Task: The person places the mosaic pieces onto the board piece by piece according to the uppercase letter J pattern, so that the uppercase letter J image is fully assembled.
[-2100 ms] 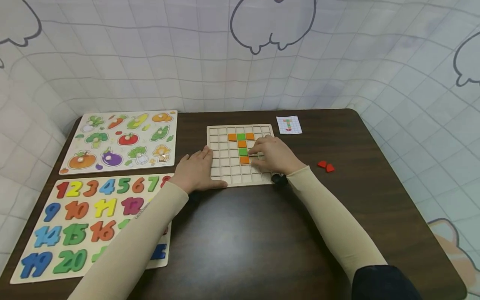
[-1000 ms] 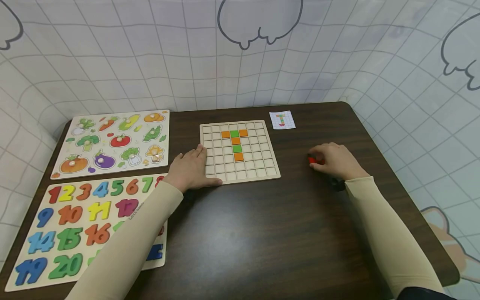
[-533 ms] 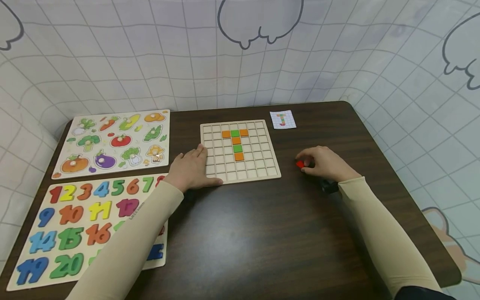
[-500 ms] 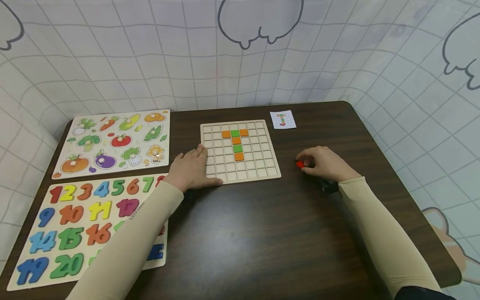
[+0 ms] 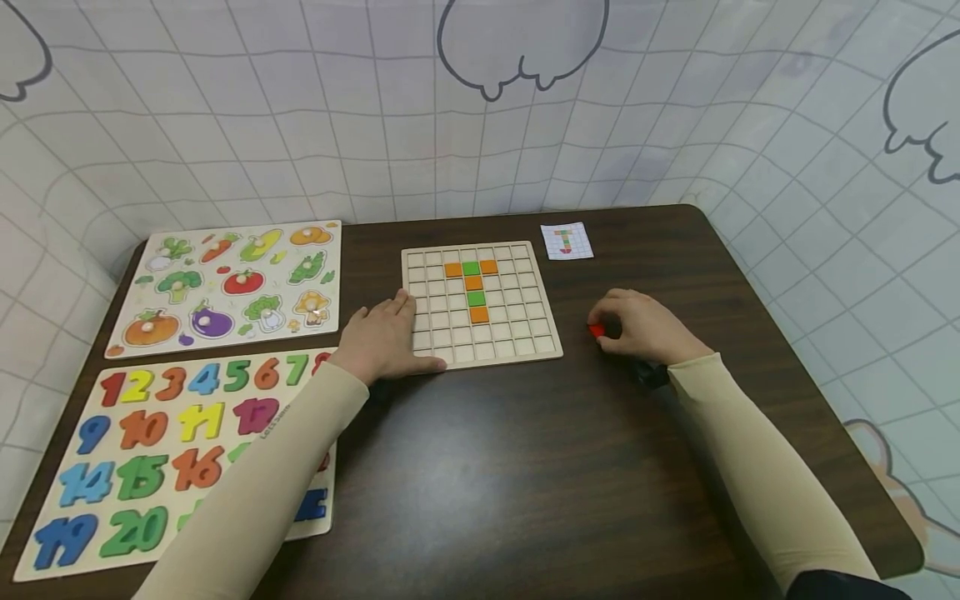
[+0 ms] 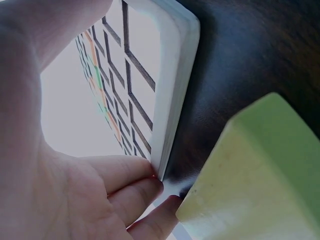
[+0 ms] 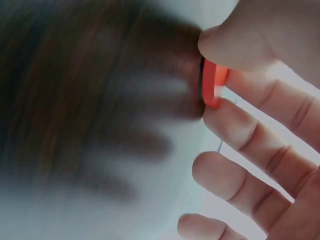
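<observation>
At the middle of the table lies a wooden grid board (image 5: 522, 330) with orange and green square tiles set in a T-like pattern. My left hand (image 5: 378, 340) rests against its left edge and near corner, fingers extended and thumb along the front edge. Right of the board, my right hand (image 5: 637, 327) pinches a small red piece (image 5: 596, 331) between thumb and fingers, low over the table. The right wrist view shows the red piece (image 7: 212, 85) as flat, held by its edges; its full outline is hidden. I cannot see a second red piece.
A white card (image 5: 567, 241) printed with a coloured pattern lies behind the board to the right. On the left are a vegetable puzzle board (image 5: 285, 285) and a number puzzle board (image 5: 56, 467), partly covered by the left sleeve. A white gridded backdrop encloses the dark table (image 5: 480, 483).
My right hand has gone from the grid board to the two red pieces on the right, taken hold of red there, and shifted slightly back left. The left hand has stayed at the board.
</observation>
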Demonstrator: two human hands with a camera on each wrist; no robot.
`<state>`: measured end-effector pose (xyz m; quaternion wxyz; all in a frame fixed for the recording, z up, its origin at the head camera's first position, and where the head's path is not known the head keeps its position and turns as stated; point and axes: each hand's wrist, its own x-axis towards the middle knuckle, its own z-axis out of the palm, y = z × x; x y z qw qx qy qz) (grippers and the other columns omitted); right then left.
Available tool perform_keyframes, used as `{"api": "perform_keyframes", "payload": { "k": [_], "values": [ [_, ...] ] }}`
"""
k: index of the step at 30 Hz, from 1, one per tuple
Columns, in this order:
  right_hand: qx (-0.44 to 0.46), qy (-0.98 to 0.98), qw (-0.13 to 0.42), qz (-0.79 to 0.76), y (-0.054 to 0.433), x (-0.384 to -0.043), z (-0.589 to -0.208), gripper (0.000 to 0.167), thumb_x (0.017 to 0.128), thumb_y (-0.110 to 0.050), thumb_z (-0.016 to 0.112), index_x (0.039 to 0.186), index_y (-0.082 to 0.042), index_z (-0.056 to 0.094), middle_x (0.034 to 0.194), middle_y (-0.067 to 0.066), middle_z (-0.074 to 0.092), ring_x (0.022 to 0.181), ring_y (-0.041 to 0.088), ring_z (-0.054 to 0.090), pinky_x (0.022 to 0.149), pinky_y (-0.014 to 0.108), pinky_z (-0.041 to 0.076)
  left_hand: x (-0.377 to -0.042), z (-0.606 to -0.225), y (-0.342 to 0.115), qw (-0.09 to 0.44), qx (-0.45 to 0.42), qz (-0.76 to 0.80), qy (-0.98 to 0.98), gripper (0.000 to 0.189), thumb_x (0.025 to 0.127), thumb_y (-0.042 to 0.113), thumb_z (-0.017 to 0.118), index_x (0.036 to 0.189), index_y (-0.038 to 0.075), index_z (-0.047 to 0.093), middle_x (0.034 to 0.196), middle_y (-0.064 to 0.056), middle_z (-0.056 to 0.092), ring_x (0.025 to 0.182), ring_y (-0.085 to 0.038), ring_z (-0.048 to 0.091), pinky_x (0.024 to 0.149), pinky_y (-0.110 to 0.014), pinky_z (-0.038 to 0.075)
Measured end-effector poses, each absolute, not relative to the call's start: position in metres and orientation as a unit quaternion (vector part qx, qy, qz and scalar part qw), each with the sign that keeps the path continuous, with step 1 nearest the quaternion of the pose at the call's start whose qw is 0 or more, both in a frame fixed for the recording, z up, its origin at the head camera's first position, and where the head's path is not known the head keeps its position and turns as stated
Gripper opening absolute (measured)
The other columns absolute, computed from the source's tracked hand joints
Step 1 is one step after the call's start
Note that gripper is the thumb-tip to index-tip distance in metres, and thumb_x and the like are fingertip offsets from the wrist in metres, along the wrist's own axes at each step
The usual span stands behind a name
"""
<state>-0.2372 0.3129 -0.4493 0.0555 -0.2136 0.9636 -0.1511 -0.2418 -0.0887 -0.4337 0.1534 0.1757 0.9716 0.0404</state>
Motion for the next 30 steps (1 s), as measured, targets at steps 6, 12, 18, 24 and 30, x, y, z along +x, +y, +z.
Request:
{"api": "perform_keyframes", "payload": {
  "k": [6, 12, 18, 24, 30],
  "values": [
    [-0.204, 0.965, 0.053, -0.154, 0.292, -0.241, -0.451, 0.023, 0.085, -0.020, 0.080, 0.105, -0.014, 0.072, 0.105, 0.003, 0.066, 0.092, 0.023, 0.057, 0.086, 0.043, 0.051, -0.243, -0.436, -0.089, 0.153, 0.173, 0.041, 0.972, 0.119, 0.080, 0.076, 0.070, 0.161, -0.001, 0.030, 0.170, -0.021, 0.029, 0.155, -0.038, 0.037, 0.124, -0.063, 0.033],
    [-0.230, 0.959, 0.029, -0.165, 0.262, -0.245, -0.448, 0.021, 0.084, -0.023, 0.080, 0.103, -0.017, 0.072, 0.103, 0.001, 0.067, 0.095, 0.023, 0.058, 0.090, 0.047, 0.050, -0.243, -0.436, -0.089, 0.146, 0.176, 0.040, 0.973, 0.118, 0.081, 0.075, 0.070, 0.161, -0.002, 0.030, 0.170, -0.021, 0.029, 0.154, -0.038, 0.039, 0.123, -0.063, 0.034],
    [-0.263, 0.950, 0.009, -0.166, 0.227, -0.250, -0.446, 0.018, 0.085, -0.025, 0.079, 0.100, -0.018, 0.073, 0.099, 0.000, 0.069, 0.091, 0.022, 0.059, 0.085, 0.045, 0.051, -0.242, -0.434, -0.089, 0.145, 0.177, 0.041, 0.973, 0.118, 0.081, 0.074, 0.071, 0.161, -0.002, 0.031, 0.170, -0.021, 0.030, 0.154, -0.038, 0.039, 0.123, -0.063, 0.034],
    [-0.296, 0.942, -0.006, -0.158, 0.194, -0.256, -0.447, 0.016, 0.086, -0.027, 0.078, 0.100, -0.018, 0.076, 0.099, -0.002, 0.072, 0.090, 0.020, 0.062, 0.083, 0.041, 0.052, -0.243, -0.435, -0.089, 0.147, 0.176, 0.042, 0.972, 0.117, 0.081, 0.075, 0.070, 0.161, -0.002, 0.031, 0.170, -0.021, 0.030, 0.154, -0.038, 0.039, 0.123, -0.063, 0.034],
    [-0.310, 0.941, -0.012, -0.135, 0.168, -0.259, -0.449, 0.014, 0.086, -0.026, 0.076, 0.098, -0.019, 0.076, 0.096, -0.003, 0.072, 0.087, 0.020, 0.062, 0.084, 0.041, 0.052, -0.243, -0.434, -0.090, 0.153, 0.174, 0.040, 0.972, 0.119, 0.081, 0.077, 0.069, 0.162, 0.000, 0.029, 0.171, -0.019, 0.028, 0.154, -0.038, 0.038, 0.123, -0.062, 0.034]
  ]
}}
